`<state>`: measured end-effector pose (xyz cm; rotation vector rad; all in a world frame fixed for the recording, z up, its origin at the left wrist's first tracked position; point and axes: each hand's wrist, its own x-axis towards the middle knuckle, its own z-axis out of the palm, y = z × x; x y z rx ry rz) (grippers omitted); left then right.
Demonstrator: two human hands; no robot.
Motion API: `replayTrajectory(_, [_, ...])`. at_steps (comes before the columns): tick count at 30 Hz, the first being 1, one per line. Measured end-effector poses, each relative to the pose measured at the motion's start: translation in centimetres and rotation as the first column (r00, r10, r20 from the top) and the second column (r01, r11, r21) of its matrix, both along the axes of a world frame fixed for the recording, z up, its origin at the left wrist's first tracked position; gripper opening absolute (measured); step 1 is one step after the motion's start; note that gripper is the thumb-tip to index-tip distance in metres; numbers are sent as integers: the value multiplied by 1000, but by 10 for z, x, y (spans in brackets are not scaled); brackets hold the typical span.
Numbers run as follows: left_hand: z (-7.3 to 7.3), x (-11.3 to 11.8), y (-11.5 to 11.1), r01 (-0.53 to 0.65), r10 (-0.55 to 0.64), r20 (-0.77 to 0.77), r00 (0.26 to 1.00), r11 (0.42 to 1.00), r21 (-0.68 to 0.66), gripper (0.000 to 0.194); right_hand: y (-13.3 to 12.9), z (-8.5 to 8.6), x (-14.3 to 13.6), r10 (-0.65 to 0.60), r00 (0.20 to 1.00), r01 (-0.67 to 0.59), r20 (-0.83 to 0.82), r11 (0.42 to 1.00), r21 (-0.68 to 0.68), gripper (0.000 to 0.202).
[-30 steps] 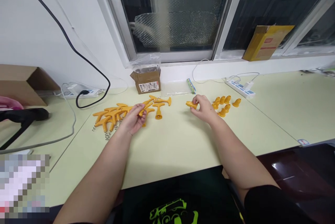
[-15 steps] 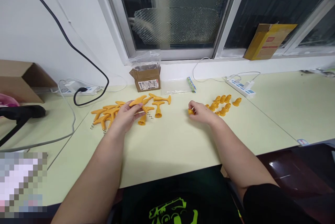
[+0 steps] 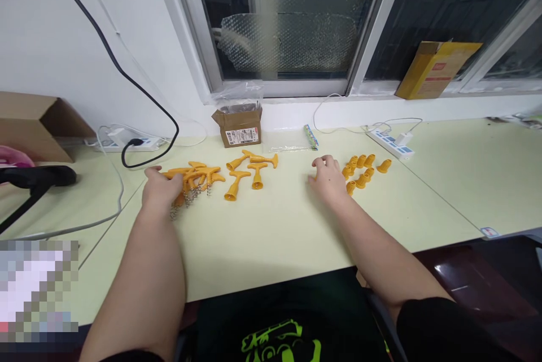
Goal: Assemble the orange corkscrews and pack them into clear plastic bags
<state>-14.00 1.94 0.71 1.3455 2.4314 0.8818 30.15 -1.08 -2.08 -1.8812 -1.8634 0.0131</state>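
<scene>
My left hand (image 3: 160, 188) is at the left side of a pile of yellow corkscrews (image 3: 199, 173), thumb and fingers spread around its edge. Their metal spirals (image 3: 190, 197) point toward me. Just right of the pile lie several corkscrews with bell-shaped sleeves on, among them one corkscrew (image 3: 234, 186) and another corkscrew (image 3: 257, 175). My right hand (image 3: 328, 180) is low over the table with curled fingers; a bit of a yellow sleeve shows under the fingertips, mostly hidden. Beside it stands a group of loose yellow sleeves (image 3: 361, 180).
Behind the corkscrews are a small cardboard box (image 3: 241, 127) and a clear plastic bag (image 3: 288, 140). Power strips lie at the right (image 3: 389, 143) and left (image 3: 148, 144). A black cable (image 3: 127, 77) hangs at the left. A yellow carton (image 3: 438, 71) leans on the window.
My left hand has let go of the corkscrew it held and moved left to the pile, which is now bunched closer together. My right hand has shifted slightly right.
</scene>
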Motion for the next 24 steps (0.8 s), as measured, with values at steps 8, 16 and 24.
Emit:
replayTrajectory(8, [-1, 5, 2, -75, 74, -31, 997, 997, -30, 93, -16, -28, -81, 723, 690, -723, 32, 686, 86, 64])
replayTrajectory(16, [-6, 6, 1, -116, 116, 14, 993, 992, 45, 91, -10, -36, -97, 748, 663, -749, 29, 662, 39, 49])
replayTrajectory(24, [-3, 38, -3, 140, -61, -215, 975, 916, 377, 56, -16, -21, -84, 398, 917, -397, 5, 916, -64, 39])
